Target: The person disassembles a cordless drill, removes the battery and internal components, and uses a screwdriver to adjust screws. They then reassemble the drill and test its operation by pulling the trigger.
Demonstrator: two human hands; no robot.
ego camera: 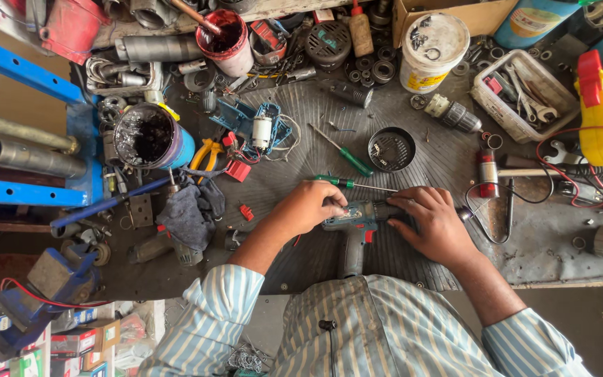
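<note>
Both hands met at a cordless drill (357,222) that lay on its side on the ribbed dark mat (301,119), near the front edge of the workbench (560,255), directly before the person. Left hand (313,207) was curled over the rear of the drill's teal body, fingers bent and pressing on the housing. Right hand (435,222) was wrapped around the front part, where the dark chuck sat, with the fingers closed on it; how firm this grip was I could not tell.

The drill looked like a stiff, rather heavy object for its size, with a hard plastic shell and a metal front. It seemed not fragile, but the smooth shell could slip in oily fingers, and this bench showed much grease. A good hold would probably be at the body and the chuck, as the hands had it, or at the handle.

Its long axis ran across the picture, left to right, nearly parallel to the bench edge. The chuck end pointed toward the person's right, and the dark handle pointed down toward the person's striped shirt.

Just beyond the drill lay a green-handled screwdriver (343,183), almost parallel to it, and a second green-handled screwdriver (347,156) lay further away at a slant. A round black mesh cap (391,149) stood beyond them. At the left were a dark rag (188,213) and an open tin of black grease (149,136), well apart from the hands
</note>
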